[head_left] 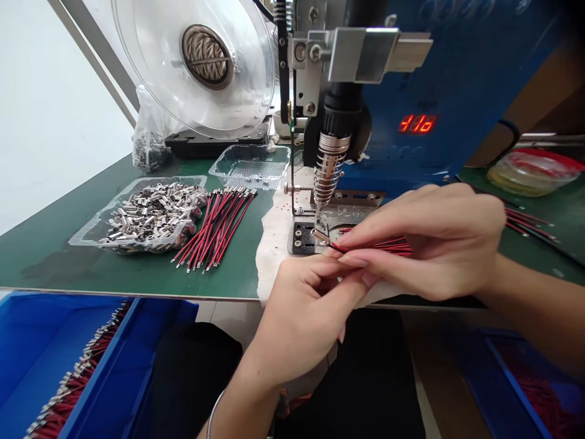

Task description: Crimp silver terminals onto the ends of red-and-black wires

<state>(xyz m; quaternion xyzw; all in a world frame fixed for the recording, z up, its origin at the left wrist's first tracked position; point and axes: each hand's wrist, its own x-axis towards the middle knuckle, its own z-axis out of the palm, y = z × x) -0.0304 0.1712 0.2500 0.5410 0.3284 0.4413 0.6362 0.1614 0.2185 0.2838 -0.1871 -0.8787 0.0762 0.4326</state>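
My right hand is closed round a bundle of red and black wires. One wire with a small metal sleeve on its end sticks out from its fingertips toward the metal fixture under the soldering iron tip. My left hand is just below, fingers curled and pinched against the right fingertips at the same wire. Both hands hover over the white cloth pad at the table's front edge.
A clear tray of several metal sleeves and a loose bunch of red-black wires lie to the left on the green mat. An empty clear tray, a solder spool, a blue machine showing red digits, blue bins below.
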